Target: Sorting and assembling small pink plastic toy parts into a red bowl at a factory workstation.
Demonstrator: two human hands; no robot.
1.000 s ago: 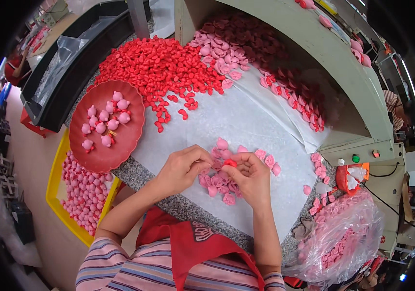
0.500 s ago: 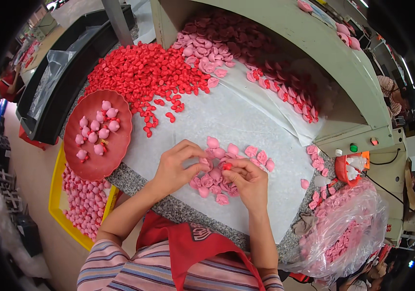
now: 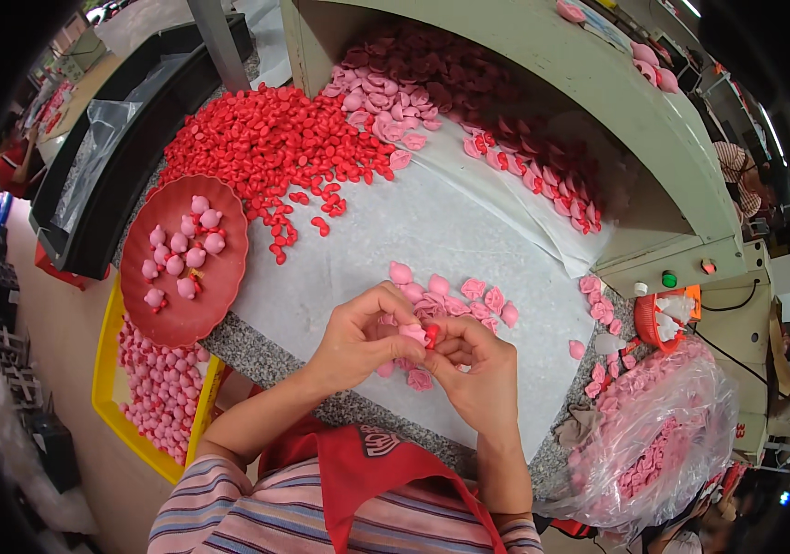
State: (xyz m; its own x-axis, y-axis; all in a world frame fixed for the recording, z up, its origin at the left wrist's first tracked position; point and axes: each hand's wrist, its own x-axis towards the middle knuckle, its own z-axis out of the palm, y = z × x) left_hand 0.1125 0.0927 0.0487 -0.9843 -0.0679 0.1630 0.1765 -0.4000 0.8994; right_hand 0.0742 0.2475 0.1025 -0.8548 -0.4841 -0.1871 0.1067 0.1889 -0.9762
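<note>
Your left hand (image 3: 358,340) and your right hand (image 3: 476,367) meet over the near edge of the white sheet (image 3: 432,231) that covers the speckled grey stone worktop (image 3: 257,346). Both hands are closed down to a narrow pinch. Your left fingertips clamp a small pink moulded plastic piece (image 3: 411,332), and your right thumb and forefinger pinch a small red plastic bit (image 3: 431,334) held right against it, so the two parts touch between your hands. The pink piece is mostly wrapped by your fingers; only a sliver shows, so which way it points and how its long axis runs cannot be told. The red bit looks set roughly upright, though it is too small to be sure.

Just beyond your knuckles lies a loose scatter of pink petal-like pieces (image 3: 455,295) on the sheet, a few tucked under your hands and partly hidden. To your left, a round red plastic tray (image 3: 220,286) holds a handful of rounded pink assembled pieces (image 3: 183,249), and below it a yellow bin (image 3: 104,369) is filled with more of the same, cut off by the worktop edge. Farther out, a broad heap of small red plastic beads (image 3: 270,148) spreads across the sheet, next to a heap of pink pieces (image 3: 386,92) under the pale green machine housing (image 3: 598,83). At your right, a clear plastic bag of pink parts (image 3: 663,434) sits beside the counter.
</note>
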